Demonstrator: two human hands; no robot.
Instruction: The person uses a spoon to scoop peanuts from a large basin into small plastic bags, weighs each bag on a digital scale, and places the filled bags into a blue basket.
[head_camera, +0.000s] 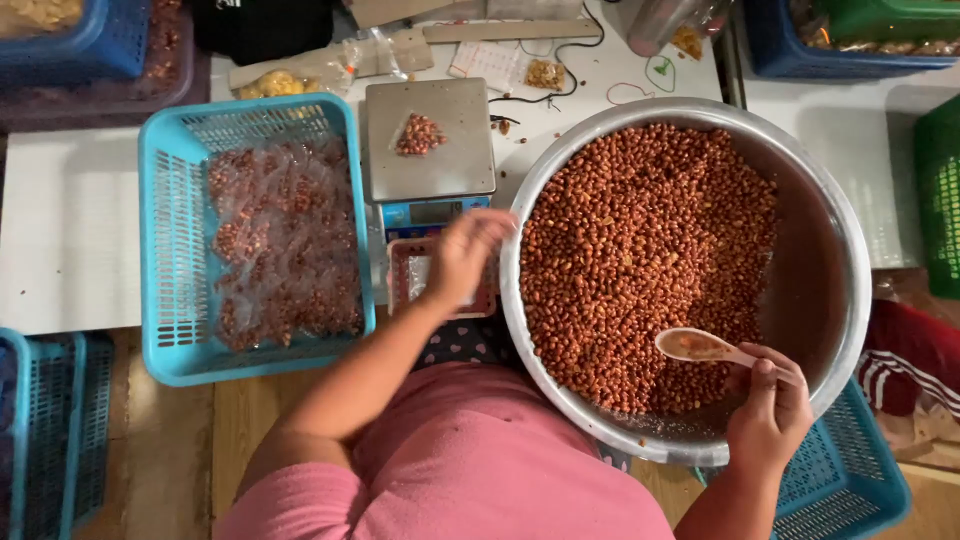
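A big metal bowl (845, 300) full of brown roasted peanuts (640, 250) sits at the right. My right hand (768, 415) holds a pale plastic spoon (700, 346) over the peanuts near the bowl's front. My left hand (462, 255) reaches into a small pink tray (397, 280) just below a digital scale (428, 150). A small clear bag of peanuts (419, 134) lies on the scale's plate. Whether the left hand grips anything is hidden.
A light blue basket (165, 250) at the left holds several filled clear bags of peanuts. More blue baskets stand at the lower left (50, 430), lower right (850, 480) and the top corners. A green crate (940, 200) is at the right edge.
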